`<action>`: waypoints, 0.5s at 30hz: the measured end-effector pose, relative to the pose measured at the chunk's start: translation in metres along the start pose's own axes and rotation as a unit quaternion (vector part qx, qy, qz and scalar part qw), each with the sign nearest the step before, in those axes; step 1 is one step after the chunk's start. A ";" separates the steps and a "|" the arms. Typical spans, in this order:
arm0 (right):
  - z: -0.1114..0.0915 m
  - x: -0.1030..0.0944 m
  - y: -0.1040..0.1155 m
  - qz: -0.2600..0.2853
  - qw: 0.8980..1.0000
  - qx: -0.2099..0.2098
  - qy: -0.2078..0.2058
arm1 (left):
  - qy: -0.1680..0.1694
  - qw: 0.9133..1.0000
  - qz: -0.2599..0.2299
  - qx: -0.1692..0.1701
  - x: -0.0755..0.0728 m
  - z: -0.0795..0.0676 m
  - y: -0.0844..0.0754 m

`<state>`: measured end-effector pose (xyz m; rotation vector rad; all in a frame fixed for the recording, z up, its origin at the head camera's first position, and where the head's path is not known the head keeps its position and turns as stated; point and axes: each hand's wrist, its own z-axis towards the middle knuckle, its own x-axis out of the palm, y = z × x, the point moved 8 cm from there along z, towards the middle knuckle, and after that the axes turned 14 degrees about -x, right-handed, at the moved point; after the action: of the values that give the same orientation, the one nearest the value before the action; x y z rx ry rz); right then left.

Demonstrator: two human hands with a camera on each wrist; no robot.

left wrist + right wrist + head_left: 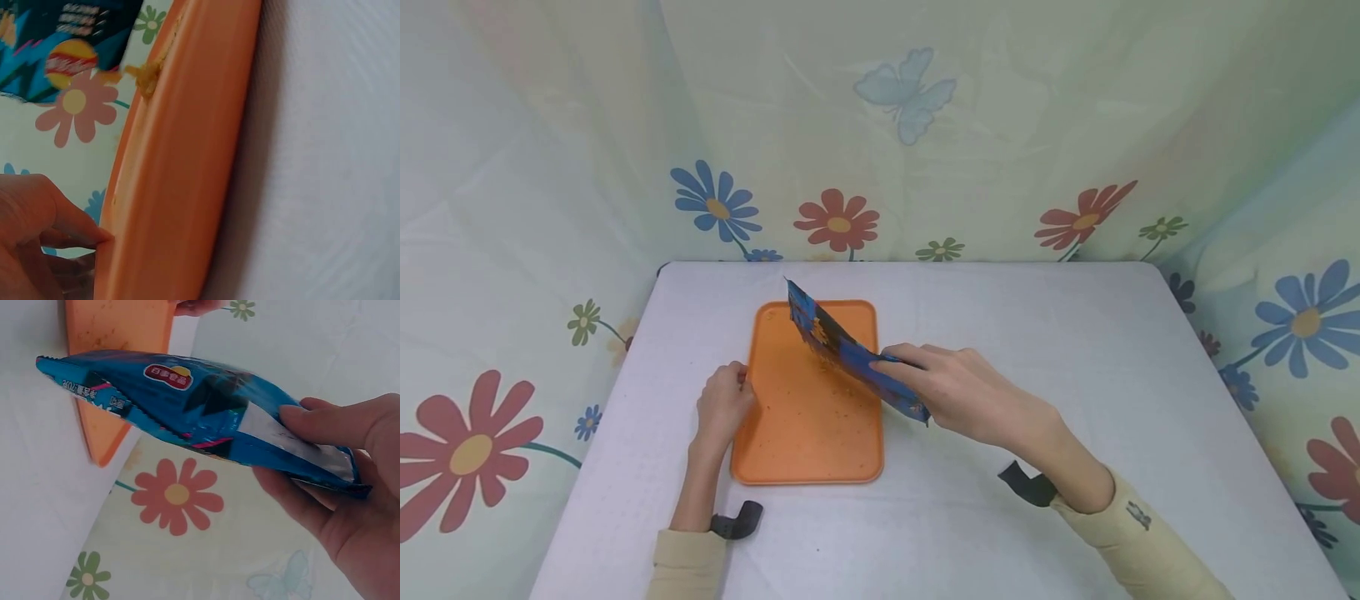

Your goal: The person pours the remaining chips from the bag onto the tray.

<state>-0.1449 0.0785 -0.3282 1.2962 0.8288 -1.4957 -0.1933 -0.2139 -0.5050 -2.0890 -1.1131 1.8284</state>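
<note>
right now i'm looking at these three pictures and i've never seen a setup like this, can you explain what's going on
There is no machine here, just a person's bare left hand and right hand. The wide picture comes from a camera worn on the head, looking forward and down; the two close ones come from a camera on each wrist. On the white-covered table lies a shallow orange rectangular tray. The left hand holds its left rim. The right hand grips a glossy blue printed packet, slanted over the tray's right side. The left wrist picture also shows a small yellowish piece at the rim.
</note>
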 end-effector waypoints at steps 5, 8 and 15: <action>0.002 0.002 0.002 0.011 1.000 -0.001 0.007 | 0.001 1.000 0.006 -0.004 0.001 0.001 0.001; 0.003 0.000 0.002 0.011 1.000 0.002 0.004 | 0.000 1.000 0.007 -0.006 0.002 0.001 0.001; 0.003 0.000 0.000 0.016 1.000 0.006 0.001 | 0.000 1.000 0.006 -0.004 0.001 0.001 0.001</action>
<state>-0.1456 0.0760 -0.3278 1.3139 0.7966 -1.4766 -0.1937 -0.2146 -0.5065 -2.1045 -1.1122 1.8321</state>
